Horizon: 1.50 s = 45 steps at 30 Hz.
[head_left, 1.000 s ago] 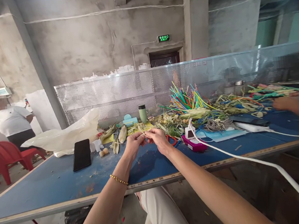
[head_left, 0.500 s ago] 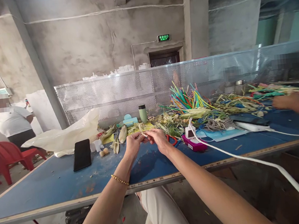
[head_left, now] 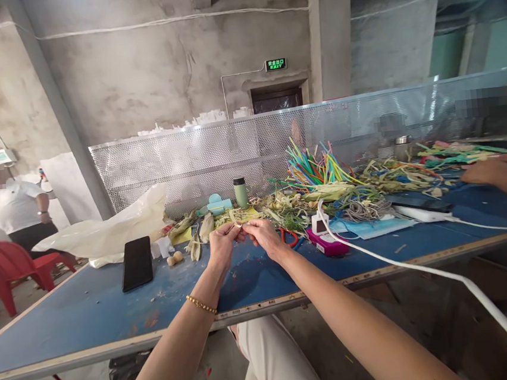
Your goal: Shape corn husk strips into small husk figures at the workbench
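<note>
Above the blue table (head_left: 188, 304), my left hand (head_left: 223, 242) pinches a thin pale strip of corn husk (head_left: 238, 225), its fingertips nearly touching those of the other hand. My right hand (head_left: 264, 236) grips the strip from the other side, fingers curled in. Most of the strip is hidden by my fingers. Corn husk pieces (head_left: 195, 246) lie just left of my hands, along with a small wooden peg-like piece (head_left: 174, 258). Orange-handled scissors (head_left: 290, 238) rest to the right of my right hand.
A black phone (head_left: 137, 263) and a plastic bag (head_left: 105, 231) lie at left. Behind are a green bottle (head_left: 240, 192), heaped husks and colourful pipe-like stems (head_left: 316, 169). A white cable (head_left: 400, 268) crosses the right front edge beside a purple box (head_left: 328, 244). A co-worker's hand (head_left: 485, 172) is at far right.
My hands stay together, with slightly shifted fingers; less of the pale strip shows now. The view has moved a little. The person at far left has turned slightly, with a forearm now showing.
</note>
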Each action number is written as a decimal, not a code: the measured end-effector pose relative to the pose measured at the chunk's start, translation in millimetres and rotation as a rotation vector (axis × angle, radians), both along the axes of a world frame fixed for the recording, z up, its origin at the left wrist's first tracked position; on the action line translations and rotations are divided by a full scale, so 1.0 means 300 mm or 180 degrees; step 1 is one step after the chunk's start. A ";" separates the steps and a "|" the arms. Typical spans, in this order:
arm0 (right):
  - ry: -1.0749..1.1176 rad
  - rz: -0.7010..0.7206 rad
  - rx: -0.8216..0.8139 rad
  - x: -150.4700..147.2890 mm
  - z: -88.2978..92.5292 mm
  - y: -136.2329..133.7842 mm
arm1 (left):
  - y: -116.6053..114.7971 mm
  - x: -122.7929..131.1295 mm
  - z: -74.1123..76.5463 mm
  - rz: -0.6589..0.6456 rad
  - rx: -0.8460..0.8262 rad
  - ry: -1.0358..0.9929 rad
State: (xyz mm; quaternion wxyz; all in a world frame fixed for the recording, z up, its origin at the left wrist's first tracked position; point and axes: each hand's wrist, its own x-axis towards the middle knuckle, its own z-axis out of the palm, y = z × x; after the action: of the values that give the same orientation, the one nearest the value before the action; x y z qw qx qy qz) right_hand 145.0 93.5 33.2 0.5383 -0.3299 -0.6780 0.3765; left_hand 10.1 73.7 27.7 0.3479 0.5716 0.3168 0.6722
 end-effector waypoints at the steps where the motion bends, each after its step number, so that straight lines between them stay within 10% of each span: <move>1: -0.0102 -0.0040 -0.0017 0.005 -0.001 0.007 | 0.002 -0.004 0.000 -0.0053 -0.0053 -0.0005; 6: -0.0109 -0.0579 0.0124 0.036 0.000 0.046 | -0.006 -0.009 -0.003 -0.0856 -0.0778 0.0162; 16: 0.0481 0.0354 -0.0269 0.029 0.024 0.000 | -0.027 -0.014 0.007 -0.1926 -0.1112 -0.0127; 45: -0.0073 0.0080 0.0046 0.025 0.010 0.022 | 0.007 -0.017 -0.004 -0.0537 -0.0858 0.0014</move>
State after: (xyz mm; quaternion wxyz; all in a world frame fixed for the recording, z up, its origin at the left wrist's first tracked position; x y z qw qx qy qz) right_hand 152.6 100.1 36.1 0.5281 -0.3217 -0.6909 0.3745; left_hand 5.0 75.7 26.5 0.4760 0.5458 0.3558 0.5908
